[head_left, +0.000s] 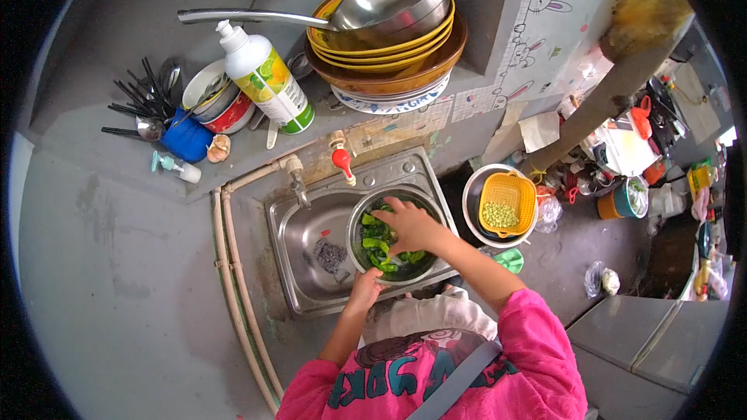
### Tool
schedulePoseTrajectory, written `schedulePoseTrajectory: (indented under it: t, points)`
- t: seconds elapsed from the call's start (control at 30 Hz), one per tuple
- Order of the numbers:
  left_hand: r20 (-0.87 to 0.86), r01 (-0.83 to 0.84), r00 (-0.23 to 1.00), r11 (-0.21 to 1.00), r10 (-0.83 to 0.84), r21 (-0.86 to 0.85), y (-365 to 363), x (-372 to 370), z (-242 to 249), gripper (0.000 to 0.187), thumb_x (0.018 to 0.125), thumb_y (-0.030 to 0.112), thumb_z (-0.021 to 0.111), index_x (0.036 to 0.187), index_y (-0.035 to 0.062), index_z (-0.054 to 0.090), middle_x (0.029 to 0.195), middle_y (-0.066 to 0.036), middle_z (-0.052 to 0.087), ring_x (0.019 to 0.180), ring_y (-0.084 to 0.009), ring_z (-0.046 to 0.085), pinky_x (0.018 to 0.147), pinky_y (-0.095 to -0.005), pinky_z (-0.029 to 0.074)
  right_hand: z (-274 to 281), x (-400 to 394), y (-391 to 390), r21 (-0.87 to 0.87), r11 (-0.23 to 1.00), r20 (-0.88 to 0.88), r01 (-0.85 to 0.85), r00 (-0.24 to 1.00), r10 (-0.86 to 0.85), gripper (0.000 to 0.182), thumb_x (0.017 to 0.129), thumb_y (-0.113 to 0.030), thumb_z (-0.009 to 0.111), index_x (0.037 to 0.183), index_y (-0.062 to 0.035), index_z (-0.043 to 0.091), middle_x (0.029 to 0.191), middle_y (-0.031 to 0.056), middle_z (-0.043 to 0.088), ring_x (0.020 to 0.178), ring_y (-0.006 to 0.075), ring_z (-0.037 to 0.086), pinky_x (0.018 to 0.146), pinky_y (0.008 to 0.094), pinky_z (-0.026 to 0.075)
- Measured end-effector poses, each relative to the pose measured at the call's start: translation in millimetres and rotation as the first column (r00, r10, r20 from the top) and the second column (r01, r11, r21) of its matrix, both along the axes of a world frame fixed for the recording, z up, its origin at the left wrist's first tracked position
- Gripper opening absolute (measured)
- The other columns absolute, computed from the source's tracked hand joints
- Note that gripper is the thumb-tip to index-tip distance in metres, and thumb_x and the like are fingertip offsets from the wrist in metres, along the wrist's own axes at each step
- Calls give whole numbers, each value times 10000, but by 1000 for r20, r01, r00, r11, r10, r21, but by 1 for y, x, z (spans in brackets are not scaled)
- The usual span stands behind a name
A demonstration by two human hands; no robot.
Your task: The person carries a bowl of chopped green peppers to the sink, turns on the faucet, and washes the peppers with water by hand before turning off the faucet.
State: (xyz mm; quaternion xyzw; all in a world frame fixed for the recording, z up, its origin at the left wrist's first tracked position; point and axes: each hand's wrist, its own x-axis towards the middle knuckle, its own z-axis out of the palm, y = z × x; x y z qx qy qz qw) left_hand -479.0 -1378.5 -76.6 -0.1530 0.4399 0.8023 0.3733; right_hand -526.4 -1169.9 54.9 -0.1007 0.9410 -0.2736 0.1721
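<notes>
A round metal bowl [429, 201] with cut green peppers [377, 246] in it rests over the right part of the steel sink [292, 284]. My left hand [364, 289] grips the bowl's near rim, fingers closed on it. Over the bowl, my right hand [410, 227] reaches in with its fingers spread, touching or just above the peppers; whether it holds any cannot be made out. In the sink basin left of the bowl lie a grey scrubber [330, 255] and a small red piece [325, 232].
Behind the sink are a red-handled tap [341, 159], a soap bottle [268, 82], stacked yellow plates [381, 58] with a metal pan [397, 0], and a blue cutlery holder [187, 138]. To the right stands a yellow basket [530, 201] with pale green pieces inside a white basin [469, 206].
</notes>
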Motion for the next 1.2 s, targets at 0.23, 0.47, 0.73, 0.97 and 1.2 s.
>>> schedulePoseTrajectory:
  t: [0.23, 0.47, 0.73, 0.97, 1.2]
  points:
    - [-10, -30, 1000, 995, 29, -93, 5, 4, 4, 335, 780, 25, 473, 1111, -17, 470, 1036, -126, 563, 889, -281, 603, 737, -467, 519, -38, 18, -32, 193, 981, 24, -38, 999, 34, 642, 623, -280, 758, 1196, -203, 480, 1330, 102, 336, 1120, 396, 451, 863, 503, 437]
    - [120, -35, 992, 998, 28, 53, -10, 6, -31, 394, 785, 13, 443, 1178, 12, 423, 1070, -147, 548, 910, -293, 598, 727, -460, 531, -51, 10, -2, -170, 976, -224, -138, 970, 99, 207, 642, -25, 610, 844, -63, 633, 1214, 115, 470, 998, 348, 546, 824, 382, 470]
    - [-30, -19, 999, 1000, 18, -8, 2, 3, 6, 256, 803, 38, 459, 1032, -74, 476, 1051, -159, 556, 901, -306, 594, 809, -467, 498, -32, 3, -36, 175, 984, -60, 35, 998, -24, 725, 650, -276, 729, 1306, -201, 428, 1426, 76, 276, 1275, 433, 277, 918, 613, 339]
    - [0, -68, 998, 995, 69, -69, -2, -4, 9, 408, 765, -2, 454, 1169, 31, 418, 1038, -129, 530, 873, -292, 605, 659, -429, 543, -61, 23, -36, 224, 907, -254, -356, 878, 406, 250, 733, -182, 621, 979, -178, 665, 1349, 9, 391, 1299, 307, 276, 974, 593, 298]
    - [20, -76, 997, 996, 77, -49, -6, -6, 11, 394, 762, -8, 457, 1155, 20, 440, 1031, -139, 561, 836, -285, 618, 648, -420, 547, -26, 18, 4, -3, 996, -290, -86, 953, 82, 479, 669, -145, 678, 1136, -192, 579, 1377, 96, 345, 1263, 345, 327, 979, 586, 300]
